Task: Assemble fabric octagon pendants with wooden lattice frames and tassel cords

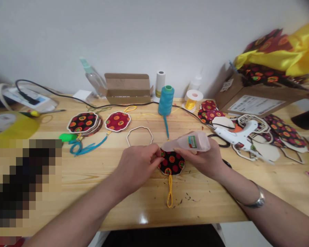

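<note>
On the near side of the blue thread cone (166, 102), a black patterned ornament (172, 164) lies on the table (128, 209), its yellow loop (170, 192) pointing away from the cone. The left hand (141, 163) touches the ornament with bent fingers; whether they pinch it, one cannot tell. The right hand (207, 159) grips a translucent bottle (201, 141), nearer than the cone.

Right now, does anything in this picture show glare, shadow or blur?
Head view: a bright glare spot on the table near its front edge; head view: a soft shadow on the wall beside the fabric-filled box; head view: small lettering on the held bottle, too soft to read.
</note>
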Demonstrator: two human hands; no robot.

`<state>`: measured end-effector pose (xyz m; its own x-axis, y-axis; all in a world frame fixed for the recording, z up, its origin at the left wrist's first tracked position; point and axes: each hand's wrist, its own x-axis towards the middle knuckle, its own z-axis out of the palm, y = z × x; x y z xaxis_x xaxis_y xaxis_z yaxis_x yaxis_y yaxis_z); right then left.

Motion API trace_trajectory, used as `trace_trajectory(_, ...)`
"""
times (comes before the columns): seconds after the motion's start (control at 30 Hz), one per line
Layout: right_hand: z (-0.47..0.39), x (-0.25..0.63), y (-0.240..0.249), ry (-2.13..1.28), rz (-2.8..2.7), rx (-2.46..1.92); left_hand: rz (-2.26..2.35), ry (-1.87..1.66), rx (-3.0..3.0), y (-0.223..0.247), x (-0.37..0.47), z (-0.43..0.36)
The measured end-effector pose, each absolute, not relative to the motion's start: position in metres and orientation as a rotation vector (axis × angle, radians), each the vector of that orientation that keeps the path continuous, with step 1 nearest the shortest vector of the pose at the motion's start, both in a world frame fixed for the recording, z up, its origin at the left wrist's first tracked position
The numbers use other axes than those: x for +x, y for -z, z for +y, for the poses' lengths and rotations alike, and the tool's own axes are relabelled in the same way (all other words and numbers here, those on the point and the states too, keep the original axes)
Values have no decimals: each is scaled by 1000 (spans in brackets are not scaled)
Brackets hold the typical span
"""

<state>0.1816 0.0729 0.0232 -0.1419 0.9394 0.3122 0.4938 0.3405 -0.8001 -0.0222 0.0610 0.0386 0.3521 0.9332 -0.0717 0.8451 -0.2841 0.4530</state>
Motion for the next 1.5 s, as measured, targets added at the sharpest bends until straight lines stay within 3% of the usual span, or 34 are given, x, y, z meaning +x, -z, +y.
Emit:
trace_trajectory(0.33, 79, 193, -33, -548, -1751, -1244, 1555, -305, 2224, -38, -22, 60)
trace_trajectory(0.53, 84, 208, -40, -639, -1730, -1247, 1520, -409, 2245, -35, -23, 61)
trace_trajectory(0.8, 86, 210, -40, -612, -1895, -1186, 1069, -392, 2596, -27, -29, 62)
trace_trajectory(1.07, 85, 208, -35, -564, -1906, -1151, 901, -339, 2689, -29, -30, 63)
trace_trajectory(1.5, 85, 207, -33, -556, -1910, -1162, 928, -263, 2710, -27, -28, 61)
